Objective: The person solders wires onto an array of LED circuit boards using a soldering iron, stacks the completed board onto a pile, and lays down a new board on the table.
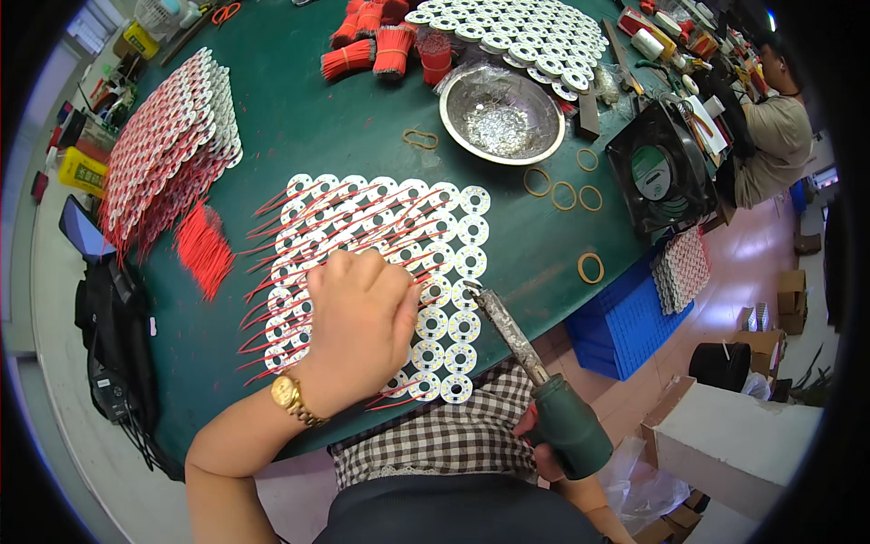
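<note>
A panel of round white LED boards (463,325) lies on the green table, with thin red wires (263,263) running across many of the discs and past their left edge. My left hand (358,317) rests over the middle of the panel, its fingers curled down and closed. Its fingertips are hidden, so what they pinch does not show. At the table's front edge my right hand (543,453) is closed around the green handle of a large soldering iron (571,426). The iron's tip meets a disc in the right-hand column.
A loose bundle of red wires (204,249) and a stack of wired panels (163,145) lie left. Behind are wire bundles (392,52), bare panels (535,36) and a metal bowl (501,118). Right: rubber bands (591,267), a black fan (657,168), a blue crate (621,326), another person (775,136).
</note>
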Demonstrator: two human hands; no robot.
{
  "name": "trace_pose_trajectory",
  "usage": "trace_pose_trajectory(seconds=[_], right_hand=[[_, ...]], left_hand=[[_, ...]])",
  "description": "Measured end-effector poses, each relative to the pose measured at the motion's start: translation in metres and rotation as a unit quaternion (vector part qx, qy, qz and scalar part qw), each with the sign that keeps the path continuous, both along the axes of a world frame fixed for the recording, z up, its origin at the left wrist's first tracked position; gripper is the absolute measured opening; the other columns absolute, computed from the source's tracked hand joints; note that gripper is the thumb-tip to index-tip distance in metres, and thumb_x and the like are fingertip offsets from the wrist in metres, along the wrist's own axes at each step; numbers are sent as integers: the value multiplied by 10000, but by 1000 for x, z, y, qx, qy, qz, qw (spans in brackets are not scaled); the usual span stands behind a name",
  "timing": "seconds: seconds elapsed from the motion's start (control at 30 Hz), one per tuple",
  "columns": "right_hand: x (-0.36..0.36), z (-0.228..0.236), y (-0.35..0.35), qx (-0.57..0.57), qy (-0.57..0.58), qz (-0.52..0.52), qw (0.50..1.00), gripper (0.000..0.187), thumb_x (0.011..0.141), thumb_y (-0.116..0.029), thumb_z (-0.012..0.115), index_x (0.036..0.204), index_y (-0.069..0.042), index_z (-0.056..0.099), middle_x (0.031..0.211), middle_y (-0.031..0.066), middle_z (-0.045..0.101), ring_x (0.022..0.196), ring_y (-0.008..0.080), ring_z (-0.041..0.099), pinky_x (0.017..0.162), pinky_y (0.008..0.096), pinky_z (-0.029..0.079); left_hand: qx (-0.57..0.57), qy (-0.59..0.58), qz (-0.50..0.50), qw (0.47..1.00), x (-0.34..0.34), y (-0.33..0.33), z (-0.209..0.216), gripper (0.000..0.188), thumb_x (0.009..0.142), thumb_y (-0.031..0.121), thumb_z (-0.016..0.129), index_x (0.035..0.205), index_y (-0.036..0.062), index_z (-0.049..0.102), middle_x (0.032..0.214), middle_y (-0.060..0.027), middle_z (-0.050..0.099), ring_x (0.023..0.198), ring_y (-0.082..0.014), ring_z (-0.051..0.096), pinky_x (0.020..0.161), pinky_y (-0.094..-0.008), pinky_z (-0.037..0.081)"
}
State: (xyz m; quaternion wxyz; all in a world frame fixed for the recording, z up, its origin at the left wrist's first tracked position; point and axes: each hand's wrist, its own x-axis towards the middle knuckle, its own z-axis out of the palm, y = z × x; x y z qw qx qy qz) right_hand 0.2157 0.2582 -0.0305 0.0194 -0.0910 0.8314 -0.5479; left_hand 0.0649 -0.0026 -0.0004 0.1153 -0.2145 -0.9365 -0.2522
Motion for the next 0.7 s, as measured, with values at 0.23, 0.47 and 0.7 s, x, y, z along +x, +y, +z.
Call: trace_pose_trajectory(seconds=[0.23, 0.47, 0.7], right_hand=[[2, 0, 3, -8, -43, 28, 999, 600, 920, -487, 581, 1205, 39, 535, 805, 86, 630, 691, 167, 562, 630, 304, 464], [-1, 11, 6, 64, -23, 26, 997, 323, 705, -277, 717, 996, -136, 699, 882, 40, 694, 744, 245, 683, 655, 348, 546], [6, 1, 6, 64, -15, 27, 997, 400, 649, -270, 749, 1002, -90, 693, 861, 52, 684, 692, 232, 680, 616, 324, 546]], left_hand=[[68, -223, -19, 972, 11, -8, 19, 176, 947, 154, 573, 834, 20, 580, 665, -157, 564, 582, -330, 568, 545, -430, 434], [-67, -219, -28, 973, 13, 2, 17, 238, 954, 196, 546, 783, 31, 541, 668, -150, 600, 568, -361, 593, 525, -460, 456], [-110, -144, -42, 982, 16, 1, 10, 207, 916, 174, 557, 767, 33, 530, 607, -124, 604, 505, -279, 613, 436, -395, 462]])
